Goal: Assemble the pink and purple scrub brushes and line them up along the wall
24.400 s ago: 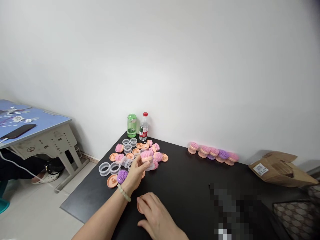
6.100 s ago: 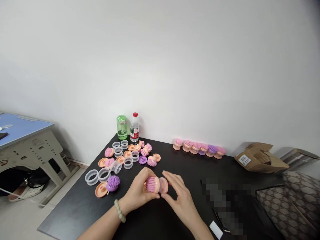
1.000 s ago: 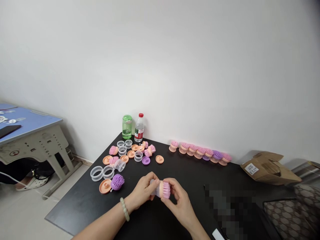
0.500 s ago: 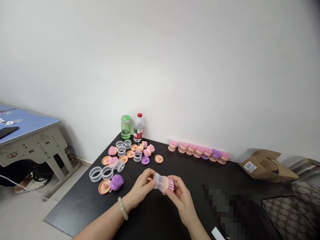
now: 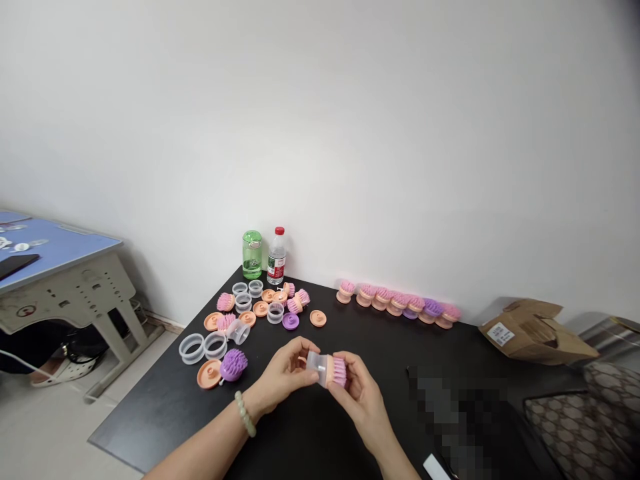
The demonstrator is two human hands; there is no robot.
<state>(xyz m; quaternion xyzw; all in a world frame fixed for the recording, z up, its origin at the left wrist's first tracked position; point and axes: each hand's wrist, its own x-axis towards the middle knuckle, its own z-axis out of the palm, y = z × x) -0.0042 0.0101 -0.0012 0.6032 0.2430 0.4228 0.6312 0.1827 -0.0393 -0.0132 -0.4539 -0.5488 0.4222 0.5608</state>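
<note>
Green bottle (image 5: 252,256) stands beside red-capped water bottle (image 5: 277,257); brown paper bag (image 5: 533,333) lies right; phone (image 5: 17,265) on blue-topped desk (image 5: 67,245).

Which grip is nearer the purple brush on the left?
Left. The left grip is right of the purple brush, apart from it, holding a clear ring. The right grip is farther right, past that ring, on a pink brush.

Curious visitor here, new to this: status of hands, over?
Left hand grips clear ring; right hand, pink brush head. Pieces touching. Purple brush apart from hands.
</note>
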